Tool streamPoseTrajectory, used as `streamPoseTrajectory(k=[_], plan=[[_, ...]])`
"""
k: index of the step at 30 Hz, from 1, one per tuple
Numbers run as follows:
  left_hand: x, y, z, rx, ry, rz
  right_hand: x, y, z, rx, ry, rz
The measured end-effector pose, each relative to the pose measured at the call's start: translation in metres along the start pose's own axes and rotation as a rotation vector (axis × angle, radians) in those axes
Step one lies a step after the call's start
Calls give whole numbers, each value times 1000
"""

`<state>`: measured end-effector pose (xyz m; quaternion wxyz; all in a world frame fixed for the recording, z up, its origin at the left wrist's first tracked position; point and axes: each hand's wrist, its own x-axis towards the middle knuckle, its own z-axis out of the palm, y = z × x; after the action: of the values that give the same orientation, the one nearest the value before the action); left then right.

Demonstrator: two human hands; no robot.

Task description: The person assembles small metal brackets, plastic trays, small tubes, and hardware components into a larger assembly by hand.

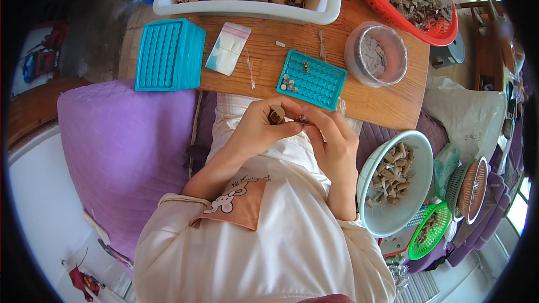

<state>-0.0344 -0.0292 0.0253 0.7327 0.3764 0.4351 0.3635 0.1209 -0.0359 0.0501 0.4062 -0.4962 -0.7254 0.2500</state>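
Brown trough-shaped casing (275,115) lay in the left hand (257,123), with a small dark part (303,119) near its three o'clock.

The left hand was curled around the casing, while the right hand (335,137) pinched the dark part between thumb and fingertips; the fingers hid whether the two pieces touched. The casing's long axis could not be read for certain, its visible end being tucked between left thumb and index finger. Both hands met above the lap, just off the table (387,104). From them the teal dimpled tray (323,76) lay near, at one o'clock, with the right hand closer to it; small round silvery pieces (288,84) sat in its near-left corner, at twelve o'clock from the hands.
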Motion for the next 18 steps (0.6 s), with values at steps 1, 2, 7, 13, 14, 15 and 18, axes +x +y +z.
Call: streamPoseTrajectory(k=[1,2,7,13,14,15,18], plan=[[-2,-7,-4,0,1,-9,-7,3,1,10,-70,43],[-3,-14,-7,-18,-27,-70,-12,4,3,20,-140,85],[-9,-32,-13,-141,-122,-138,-26,6,5,32,-225,160],[-10,-28,-10,-177,-129,-116,-27,7,8,157,-149,219],[-10,-26,-8,-144,-123,-68,-27,8,9,150,-111,213],[-10,-25,-7,-112,-116,-20,-27,8,9,143,-73,207],[-8,-23,-4,-573,-32,-56,-20,2,6,186,-25,315]])
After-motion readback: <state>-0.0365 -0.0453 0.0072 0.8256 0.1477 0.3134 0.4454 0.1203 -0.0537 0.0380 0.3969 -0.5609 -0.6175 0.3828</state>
